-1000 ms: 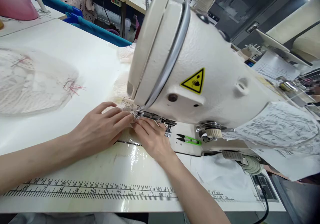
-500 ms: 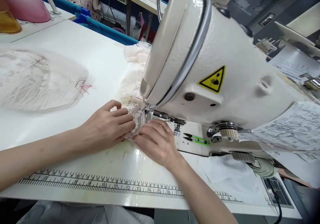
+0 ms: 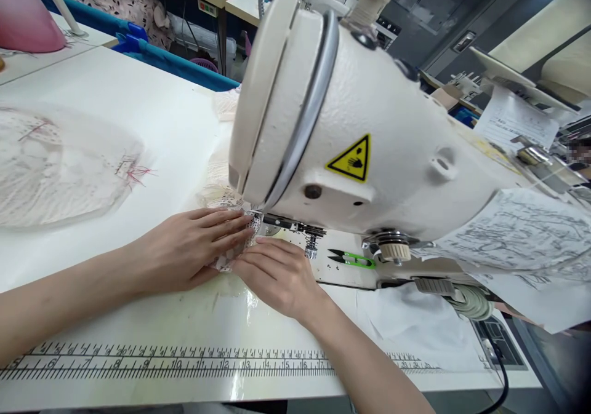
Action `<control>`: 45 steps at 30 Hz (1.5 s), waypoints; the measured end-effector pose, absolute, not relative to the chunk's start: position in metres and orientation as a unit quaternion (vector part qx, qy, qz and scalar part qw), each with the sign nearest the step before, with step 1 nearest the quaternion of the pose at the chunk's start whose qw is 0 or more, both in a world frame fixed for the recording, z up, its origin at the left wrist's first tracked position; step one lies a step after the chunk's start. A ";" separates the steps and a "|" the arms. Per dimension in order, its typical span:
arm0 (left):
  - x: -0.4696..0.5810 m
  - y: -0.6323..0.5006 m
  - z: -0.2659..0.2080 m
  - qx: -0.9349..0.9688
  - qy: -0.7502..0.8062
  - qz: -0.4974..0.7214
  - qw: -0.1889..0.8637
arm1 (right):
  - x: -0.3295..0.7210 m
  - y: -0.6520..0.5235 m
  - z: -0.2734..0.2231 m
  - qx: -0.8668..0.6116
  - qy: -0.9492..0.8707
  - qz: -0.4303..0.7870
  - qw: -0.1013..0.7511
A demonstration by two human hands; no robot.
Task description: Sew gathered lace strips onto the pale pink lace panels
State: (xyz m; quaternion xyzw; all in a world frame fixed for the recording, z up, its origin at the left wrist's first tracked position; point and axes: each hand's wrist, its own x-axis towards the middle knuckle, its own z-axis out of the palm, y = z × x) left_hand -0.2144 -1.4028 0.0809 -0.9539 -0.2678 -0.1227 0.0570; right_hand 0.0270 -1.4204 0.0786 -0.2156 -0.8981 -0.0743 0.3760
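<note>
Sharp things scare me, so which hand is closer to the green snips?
Right. The right hand is beside the green snips, apart from them; the left hand is farther off, on the lace.

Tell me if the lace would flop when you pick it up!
The lace would probably flop, since it lies crinkled by the machine. It's likely light, because it looks thin and full of small holes.

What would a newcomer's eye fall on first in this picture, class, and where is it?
The big white sewing machine dominates the centre, a yellow warning triangle on its side. Below its left end, the left hand lies on pale lace, the right hand close beside it. Green-handled snips lie right of the hands.
</note>
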 end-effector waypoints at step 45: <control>-0.209 -1.404 0.073 -0.938 -0.304 -0.142 0.092 | 0.047 -1.414 0.070 -0.292 -0.901 -0.107 0.302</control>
